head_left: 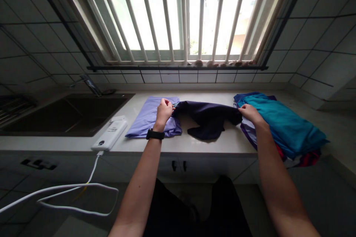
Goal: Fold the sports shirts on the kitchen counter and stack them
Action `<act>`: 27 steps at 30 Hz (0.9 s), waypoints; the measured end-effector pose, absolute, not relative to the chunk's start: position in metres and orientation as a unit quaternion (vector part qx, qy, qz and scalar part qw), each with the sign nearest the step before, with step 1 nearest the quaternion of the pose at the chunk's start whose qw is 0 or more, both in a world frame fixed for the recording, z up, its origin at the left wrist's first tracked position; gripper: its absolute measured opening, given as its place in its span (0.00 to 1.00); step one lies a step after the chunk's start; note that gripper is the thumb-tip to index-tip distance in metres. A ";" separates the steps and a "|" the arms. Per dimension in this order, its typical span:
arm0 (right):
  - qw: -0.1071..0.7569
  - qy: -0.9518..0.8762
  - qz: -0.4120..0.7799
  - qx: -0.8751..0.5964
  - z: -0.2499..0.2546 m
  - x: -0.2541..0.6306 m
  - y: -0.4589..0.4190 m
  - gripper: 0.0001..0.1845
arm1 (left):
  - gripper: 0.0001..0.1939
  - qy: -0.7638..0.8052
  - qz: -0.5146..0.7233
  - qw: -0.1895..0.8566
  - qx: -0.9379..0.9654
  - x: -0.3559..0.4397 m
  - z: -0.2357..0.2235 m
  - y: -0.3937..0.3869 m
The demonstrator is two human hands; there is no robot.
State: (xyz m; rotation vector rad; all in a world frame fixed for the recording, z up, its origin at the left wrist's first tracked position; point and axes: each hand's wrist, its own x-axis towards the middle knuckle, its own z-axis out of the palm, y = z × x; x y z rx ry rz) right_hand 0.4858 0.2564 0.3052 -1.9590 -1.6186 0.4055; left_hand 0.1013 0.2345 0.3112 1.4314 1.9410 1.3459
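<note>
A dark navy garment (pixel 207 116) hangs stretched between both my hands just above the white countertop (pixel 222 144), its middle sagging down to the surface. My left hand (pixel 164 111), with a black watch at the wrist, pinches one end of it. My right hand (pixel 248 112) grips the other end. Under my left hand lies a folded lavender garment (pixel 146 118), flat on the counter. By my right hand sits a pile of clothes with a teal piece (pixel 283 122) on top and purple and red pieces beneath.
A dark sink (pixel 66 113) with a tap (pixel 90 83) is set into the counter at the left. A white power bank (pixel 109 135) lies at the counter's edge, its white cable (pixel 69 192) looping down. A barred window (pixel 178 14) and tiled walls stand behind.
</note>
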 end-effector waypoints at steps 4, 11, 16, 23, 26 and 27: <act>0.223 -0.676 0.111 -0.693 0.303 0.465 0.242 0.09 | 0.11 0.639 0.408 0.129 0.639 0.108 0.306 0.220; 0.125 -0.845 0.110 -0.509 0.283 0.396 0.209 0.27 | 0.23 0.532 0.270 0.166 0.785 0.142 0.273 0.210; 0.272 -0.801 0.108 -0.522 0.279 0.379 0.198 0.12 | 0.14 0.585 0.262 0.124 0.758 0.143 0.265 0.221; 0.441 -0.660 0.366 -0.485 0.302 0.449 0.173 0.14 | 0.10 0.590 0.492 0.049 0.638 0.121 0.292 0.216; 0.288 -0.705 0.462 -0.455 0.305 0.469 0.174 0.20 | 0.07 0.568 0.522 0.013 0.636 0.120 0.302 0.210; 0.271 -0.714 0.442 -0.471 0.303 0.467 0.178 0.22 | 0.07 0.571 0.516 -0.004 0.638 0.121 0.303 0.208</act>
